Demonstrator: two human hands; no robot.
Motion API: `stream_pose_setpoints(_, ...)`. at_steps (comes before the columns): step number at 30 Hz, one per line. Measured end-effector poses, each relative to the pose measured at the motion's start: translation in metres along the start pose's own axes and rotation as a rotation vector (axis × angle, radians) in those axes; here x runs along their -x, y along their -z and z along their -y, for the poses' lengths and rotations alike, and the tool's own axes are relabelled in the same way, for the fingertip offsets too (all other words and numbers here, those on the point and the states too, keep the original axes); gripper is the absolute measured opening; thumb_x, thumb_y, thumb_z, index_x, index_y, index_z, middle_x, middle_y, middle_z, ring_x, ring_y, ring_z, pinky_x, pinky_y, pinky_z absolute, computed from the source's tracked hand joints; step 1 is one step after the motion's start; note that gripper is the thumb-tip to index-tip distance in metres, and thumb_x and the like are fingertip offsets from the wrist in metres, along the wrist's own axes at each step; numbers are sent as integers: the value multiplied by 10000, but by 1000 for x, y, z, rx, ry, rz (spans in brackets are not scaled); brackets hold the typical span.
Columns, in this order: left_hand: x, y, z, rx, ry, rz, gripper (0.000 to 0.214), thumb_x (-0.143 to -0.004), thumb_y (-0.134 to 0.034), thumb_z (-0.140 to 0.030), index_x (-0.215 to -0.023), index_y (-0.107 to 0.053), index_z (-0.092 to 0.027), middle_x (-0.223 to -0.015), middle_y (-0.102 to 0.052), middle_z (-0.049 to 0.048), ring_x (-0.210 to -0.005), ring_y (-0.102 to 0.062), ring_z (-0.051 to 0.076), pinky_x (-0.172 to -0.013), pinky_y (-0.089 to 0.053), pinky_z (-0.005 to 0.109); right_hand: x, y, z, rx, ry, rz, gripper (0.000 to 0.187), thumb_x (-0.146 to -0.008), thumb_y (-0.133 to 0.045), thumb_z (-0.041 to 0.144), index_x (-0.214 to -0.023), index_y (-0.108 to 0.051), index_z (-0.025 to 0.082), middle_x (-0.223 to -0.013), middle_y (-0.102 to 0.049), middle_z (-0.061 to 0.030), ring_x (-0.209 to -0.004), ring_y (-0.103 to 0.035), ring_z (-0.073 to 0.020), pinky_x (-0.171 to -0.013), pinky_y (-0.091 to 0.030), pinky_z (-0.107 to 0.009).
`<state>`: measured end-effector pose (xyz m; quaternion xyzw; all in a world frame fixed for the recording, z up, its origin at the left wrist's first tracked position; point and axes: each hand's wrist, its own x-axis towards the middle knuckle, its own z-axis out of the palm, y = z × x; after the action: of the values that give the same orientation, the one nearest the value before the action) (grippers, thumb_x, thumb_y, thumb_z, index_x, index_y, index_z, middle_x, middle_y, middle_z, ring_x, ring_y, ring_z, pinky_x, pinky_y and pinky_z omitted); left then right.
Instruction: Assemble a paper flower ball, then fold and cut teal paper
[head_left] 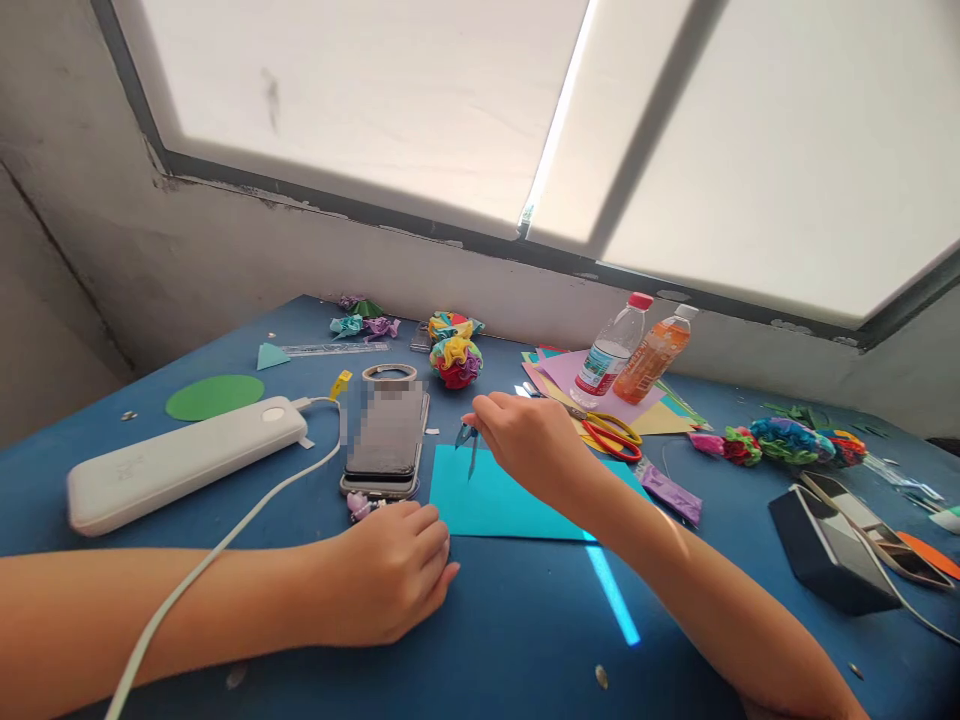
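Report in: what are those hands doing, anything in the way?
Right hand gripping blue two-legged compass over bright-blue rectangular paper sheet. Left hand loosely curled by near-left corner. Possible obstacle: red-and-yellow-handled scissors near far edge.

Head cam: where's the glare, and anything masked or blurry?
Head view: the window blinds glow brightest, backlighting the scene; a bright streak lies on the table beside the right forearm; part of the phone is pixelated; the right hand looks reasonably sharp.
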<state>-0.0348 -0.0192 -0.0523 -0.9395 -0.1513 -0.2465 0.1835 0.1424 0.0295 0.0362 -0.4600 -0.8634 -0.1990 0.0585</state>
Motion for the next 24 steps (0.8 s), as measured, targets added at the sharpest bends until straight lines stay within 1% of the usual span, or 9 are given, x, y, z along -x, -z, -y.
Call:
stream_pose_setpoints(3,0,0,0,-1,-2,-1,240,-873,-490,-128,-673,-622,-125,-576,-546,45,-539,-475,170,-495,-368,315,-2,-3,-1,5,-24,7,347,-1000,-341,325,-831,-593,157,-682,-610,-26,-577,-544,-125,-479,-160,-261)
stream_pose_setpoints(6,-1,1,-1,1,2,-4,229,-874,-492,-123,-689,-628,-122,-576,-548,46,-550,-487,170,-504,-377,310,-4,-6,-2,-66,-2,8,344,-1002,-338,334,-848,-587,153,-715,-614,-26,-569,-521,-113,-483,-165,-258)
stream_pose_setpoints(10,-1,1,-1,2,2,-5,230,-876,-496,-123,-688,-629,-121,-585,-557,48,-559,-492,169,-516,-386,311,-3,-4,-9,-224,81,20,274,-989,-396,308,-840,-569,156,-762,-624,-20,-591,-505,-96,-504,-184,-250)
stream_pose_setpoints(14,1,-1,0,-6,-9,-11,240,-877,-497,-134,-680,-633,-118,-595,-565,51,-561,-491,165,-531,-394,313,1,5,-18,-413,217,86,154,-959,-455,210,-846,-553,170,-821,-654,-11,-667,-540,-92,-550,-246,-223)
stream_pose_setpoints(16,1,-2,0,-18,-11,-17,244,-875,-502,-137,-666,-627,-121,-590,-562,51,-559,-488,165,-528,-388,313,3,9,-18,-461,247,113,131,-947,-468,182,-849,-554,174,-852,-667,-9,-699,-556,-91,-561,-258,-216)
stream_pose_setpoints(19,1,-3,0,-28,-14,-17,247,-873,-504,-140,-654,-618,-129,-577,-553,46,-546,-475,163,-516,-368,312,5,12,-10,-395,216,105,141,-952,-466,206,-859,-566,176,-828,-663,-2,-647,-533,-84,-525,-223,-223)
stream_pose_setpoints(22,1,-3,-1,-29,-7,-14,228,-875,-505,-146,-679,-620,-132,-575,-545,41,-546,-472,163,-509,-354,311,4,9,-1,-290,190,34,172,-961,-460,237,-860,-586,180,-770,-644,11,-605,-505,-81,-501,-188,-239)
stream_pose_setpoints(24,1,-4,-1,-25,5,-18,219,-876,-502,-144,-690,-617,-131,-577,-540,40,-550,-474,163,-508,-351,311,1,5,3,-199,161,-13,222,-968,-456,272,-827,-597,174,-731,-632,2,-622,-518,-95,-503,-185,-249)
